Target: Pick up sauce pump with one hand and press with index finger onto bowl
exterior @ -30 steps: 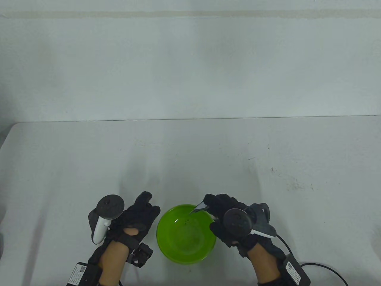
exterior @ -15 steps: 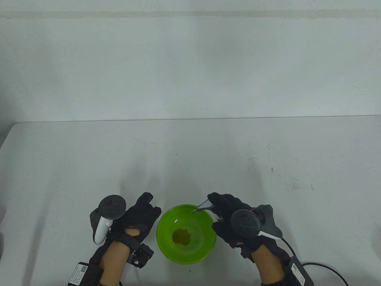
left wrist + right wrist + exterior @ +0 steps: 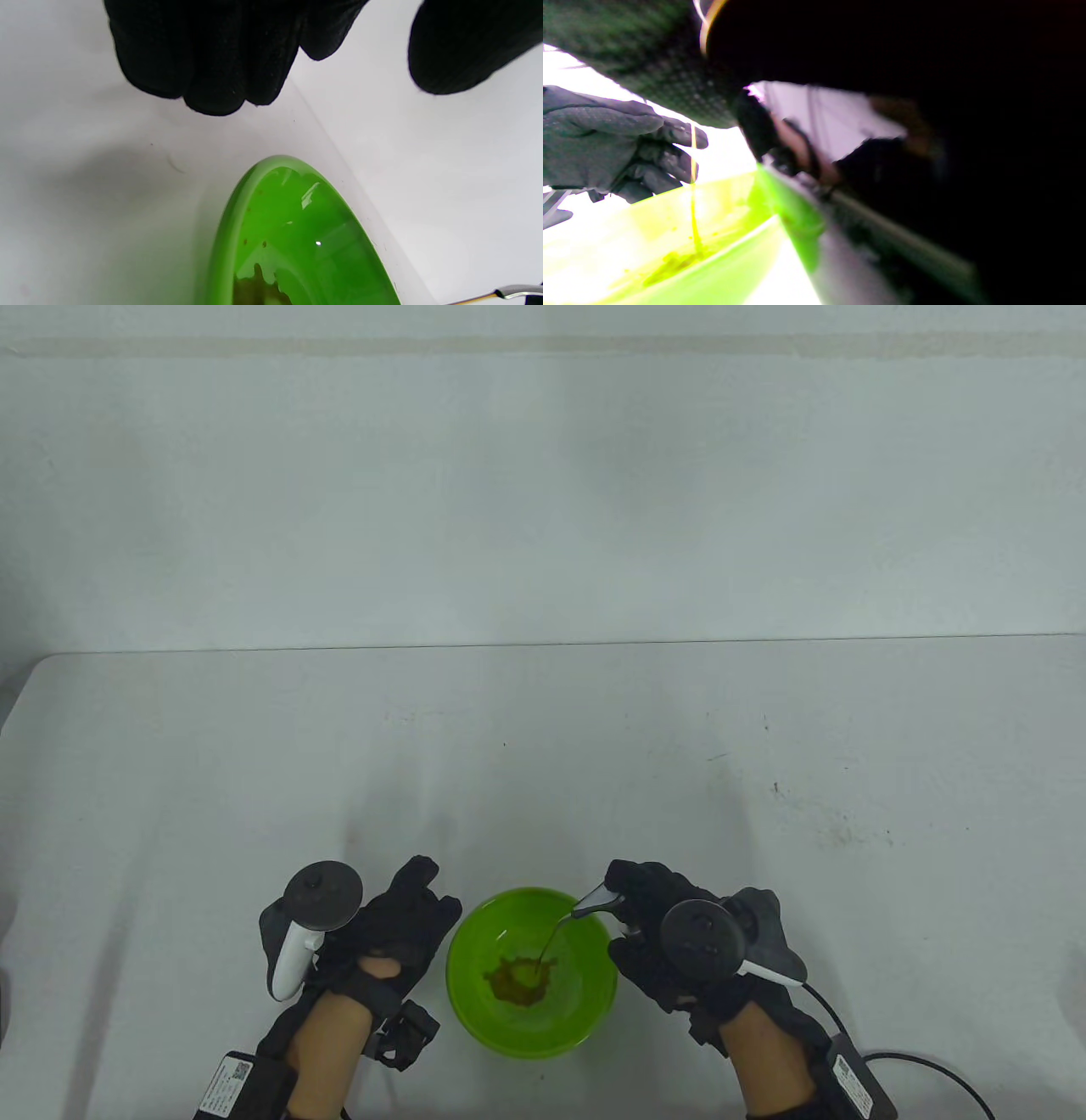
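Note:
A green bowl (image 3: 452,984) stands near the table's front edge between my hands. My right hand (image 3: 632,899) grips the sauce pump just right of the bowl, and the hand hides the bottle. Only the pump's metal spout (image 3: 594,897) shows, reaching over the bowl's far right rim. A thin brown stream falls from it into a sauce puddle (image 3: 519,976) in the bowl. The stream (image 3: 693,190) also shows in the right wrist view. My left hand (image 3: 399,925) is empty, with loosely curled fingers (image 3: 212,63), just left of the bowl (image 3: 225,237).
The white table (image 3: 543,746) stretches back to a pale wall. A black cable (image 3: 933,1069) trails from my right wrist at the front right. Small dark specks (image 3: 848,831) mark the table to the right.
Sauce has appeared in the bowl and its puddle has grown. A stream now runs from the spout. My right hand has shifted slightly right. The left hand has barely moved.

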Demonstrator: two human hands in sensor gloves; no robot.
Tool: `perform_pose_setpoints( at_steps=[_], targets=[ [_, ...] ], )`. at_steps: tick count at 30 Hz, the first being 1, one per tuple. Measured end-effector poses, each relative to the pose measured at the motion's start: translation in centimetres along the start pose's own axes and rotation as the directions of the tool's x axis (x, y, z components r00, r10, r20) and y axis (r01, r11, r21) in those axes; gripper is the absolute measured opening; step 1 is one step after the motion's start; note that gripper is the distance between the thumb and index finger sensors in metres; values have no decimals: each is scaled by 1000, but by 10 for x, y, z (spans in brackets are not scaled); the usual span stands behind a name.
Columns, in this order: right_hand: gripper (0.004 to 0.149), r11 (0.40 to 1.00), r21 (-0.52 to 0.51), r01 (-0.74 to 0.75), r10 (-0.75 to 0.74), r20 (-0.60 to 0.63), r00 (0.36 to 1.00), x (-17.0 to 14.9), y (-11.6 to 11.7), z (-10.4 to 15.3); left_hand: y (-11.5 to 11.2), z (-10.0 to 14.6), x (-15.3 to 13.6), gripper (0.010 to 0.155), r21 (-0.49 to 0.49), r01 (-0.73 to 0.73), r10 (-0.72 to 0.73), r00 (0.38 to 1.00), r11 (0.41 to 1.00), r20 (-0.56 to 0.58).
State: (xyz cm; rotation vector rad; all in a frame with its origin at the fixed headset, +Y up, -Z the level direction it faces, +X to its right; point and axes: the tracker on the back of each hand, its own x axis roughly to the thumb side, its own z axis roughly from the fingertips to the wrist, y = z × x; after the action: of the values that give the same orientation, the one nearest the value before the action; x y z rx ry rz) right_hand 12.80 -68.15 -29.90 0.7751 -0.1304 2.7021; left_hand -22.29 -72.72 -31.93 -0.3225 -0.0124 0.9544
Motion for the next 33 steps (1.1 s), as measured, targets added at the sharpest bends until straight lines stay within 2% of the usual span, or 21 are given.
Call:
perform_pose_setpoints(
  at_steps=[2, 5, 8, 11, 15, 19, 21, 23, 28, 33],
  targets=[
    [98, 1000, 10, -4, 4, -8, 1000, 0, -1, 0, 0, 0, 0, 83, -1, 0, 0, 1000, 1000, 0],
    [107, 999, -29, 20, -20, 10, 1000, -1, -2, 2, -1, 0, 0, 82, -3, 3, -3, 1000, 1000, 0],
    [111, 991, -111, 79, -76, 25, 997, -3, -5, 4, -1, 0, 0, 83, -4, 1, -1, 1000, 1000, -1],
    [112, 959, -243, 149, -149, 21, 989, -12, -12, 6, -1, 0, 0, 83, -3, -3, 3, 1000, 1000, 1],
    [114, 871, -439, 220, -270, -55, 961, -38, -26, 7, 0, 0, 1, 82, 3, -13, 13, 1000, 1000, 7],
    [114, 791, -601, 117, -282, -188, 941, -84, -41, -2, -1, 0, 0, 82, 12, -15, 15, 1000, 1000, 13],
    [113, 713, -700, 28, -285, -254, 924, -110, -45, -7, -1, -1, -1, 82, 12, -8, 8, 1000, 1000, 10],
    [112, 652, -758, -30, -294, -288, 911, -130, -48, -13, -2, -2, -1, 82, 7, 3, -3, 1000, 1000, 7],
    [111, 610, -783, -119, -268, -345, 899, -165, -52, -35, -10, -4, -1, 82, -10, 58, -58, 998, 998, -3],
    [108, 607, -781, -149, -263, -374, 889, -183, -36, -47, -13, -2, 3, 82, -21, 74, -73, 997, 997, 12]
  ],
)
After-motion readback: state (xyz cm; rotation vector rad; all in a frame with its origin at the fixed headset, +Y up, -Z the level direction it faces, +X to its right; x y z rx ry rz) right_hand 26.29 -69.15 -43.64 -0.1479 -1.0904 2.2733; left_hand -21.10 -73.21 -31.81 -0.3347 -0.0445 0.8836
